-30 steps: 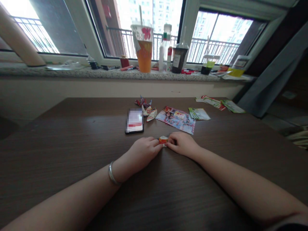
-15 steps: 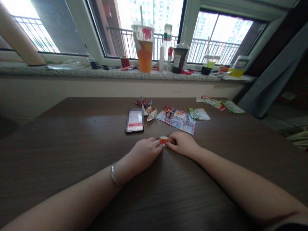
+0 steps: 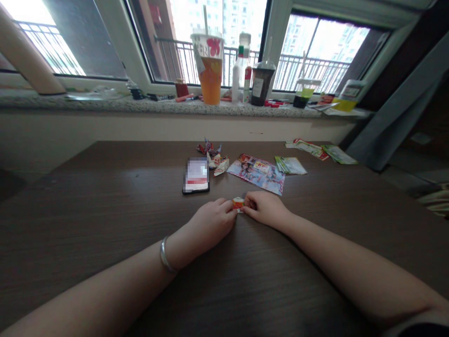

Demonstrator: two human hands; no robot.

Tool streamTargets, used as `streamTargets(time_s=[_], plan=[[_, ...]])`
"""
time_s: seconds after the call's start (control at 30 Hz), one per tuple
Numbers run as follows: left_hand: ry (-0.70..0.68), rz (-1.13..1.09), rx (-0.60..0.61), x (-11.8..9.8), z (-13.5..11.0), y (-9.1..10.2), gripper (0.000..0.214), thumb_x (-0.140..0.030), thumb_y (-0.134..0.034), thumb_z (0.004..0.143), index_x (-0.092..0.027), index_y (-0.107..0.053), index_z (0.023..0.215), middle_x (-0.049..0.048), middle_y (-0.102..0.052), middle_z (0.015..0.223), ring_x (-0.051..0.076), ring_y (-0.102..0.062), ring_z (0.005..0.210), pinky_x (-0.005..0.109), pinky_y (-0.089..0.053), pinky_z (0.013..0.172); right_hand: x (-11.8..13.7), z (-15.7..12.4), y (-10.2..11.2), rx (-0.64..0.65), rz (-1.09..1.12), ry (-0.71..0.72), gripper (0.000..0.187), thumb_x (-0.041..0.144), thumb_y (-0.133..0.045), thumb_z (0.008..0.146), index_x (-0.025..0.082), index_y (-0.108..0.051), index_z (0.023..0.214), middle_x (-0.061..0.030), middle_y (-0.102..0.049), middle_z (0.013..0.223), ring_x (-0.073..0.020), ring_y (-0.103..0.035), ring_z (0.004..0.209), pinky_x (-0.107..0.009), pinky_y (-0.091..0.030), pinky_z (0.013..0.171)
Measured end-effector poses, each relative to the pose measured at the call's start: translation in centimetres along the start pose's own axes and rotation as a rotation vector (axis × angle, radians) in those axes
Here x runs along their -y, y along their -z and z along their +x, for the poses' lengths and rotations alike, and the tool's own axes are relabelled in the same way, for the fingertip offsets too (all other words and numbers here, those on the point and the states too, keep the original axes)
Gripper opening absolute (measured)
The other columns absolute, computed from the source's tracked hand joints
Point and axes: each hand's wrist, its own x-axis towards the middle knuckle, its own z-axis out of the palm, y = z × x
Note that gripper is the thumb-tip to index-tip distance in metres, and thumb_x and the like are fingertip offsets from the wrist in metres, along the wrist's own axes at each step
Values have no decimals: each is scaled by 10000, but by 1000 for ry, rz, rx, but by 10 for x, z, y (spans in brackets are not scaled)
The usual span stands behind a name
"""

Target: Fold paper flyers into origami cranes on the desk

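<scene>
Both my hands rest on the dark wooden table (image 3: 105,196), fingertips meeting over a small folded piece of printed paper (image 3: 238,203), orange and white. My left hand (image 3: 210,222), with a silver bracelet on the wrist, pinches the paper's left side with curled fingers. My right hand (image 3: 264,208) pinches its right side. Just beyond them lies a colourful printed sheet (image 3: 257,173), and a black phone (image 3: 196,176) lies face up to the left of it.
Several small folded paper shapes (image 3: 213,157) sit behind the phone. More printed leaflets (image 3: 290,165) lie to the right, others (image 3: 308,148) near the far table edge. On the stone windowsill (image 3: 105,106) stand an orange drink cup (image 3: 210,68), a bottle (image 3: 240,70) and a dark cup (image 3: 261,84).
</scene>
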Motion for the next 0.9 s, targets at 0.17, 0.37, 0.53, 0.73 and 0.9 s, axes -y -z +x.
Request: streamTargets(time_s=[0.17, 0.37, 0.53, 0.73, 0.9], plan=[[59, -103, -16, 1, 1, 4, 227, -192, -510, 907, -128, -687, 1034, 112, -645, 1000, 220, -602, 942, 363, -523, 858, -1, 2, 0, 25, 14, 18, 177, 348, -592, 847, 196, -582, 758, -3, -653, 755, -119, -526, 654, -231, -262, 561], [16, -70, -59, 3, -2, 0, 252, -181, -498, 907, -120, -656, 1094, 109, -671, 979, 224, -630, 888, 376, -542, 801, -3, 1, -1, 1, 14, 22, 182, 353, -598, 840, 195, -585, 749, 3, -641, 730, -119, -516, 648, -232, -261, 556], [25, -56, -36, 0, -2, 1, 282, -143, -523, 869, -141, -632, 1129, 102, -663, 983, 228, -620, 877, 363, -543, 751, -5, 2, -2, -1, 39, 20, 191, 356, -612, 833, 194, -585, 736, 18, -623, 698, -110, -502, 626, -225, -265, 554], [50, -68, -21, -3, -2, 6, 312, -116, -513, 853, -133, -632, 1141, 112, -642, 1020, 234, -593, 897, 383, -536, 795, -10, -1, -1, -48, 88, 175, 70, 255, -600, 839, 190, -620, 855, 4, -618, 770, -118, -545, 705, -219, -359, 624], [77, -78, -5, -4, -2, 9, 335, -128, -517, 849, -140, -635, 1163, 113, -640, 1050, 235, -587, 933, 383, -530, 834, -10, -9, 6, -33, -104, 408, 158, 237, -514, 900, 213, -664, 943, -41, -653, 915, -155, -590, 844, -259, -399, 727]])
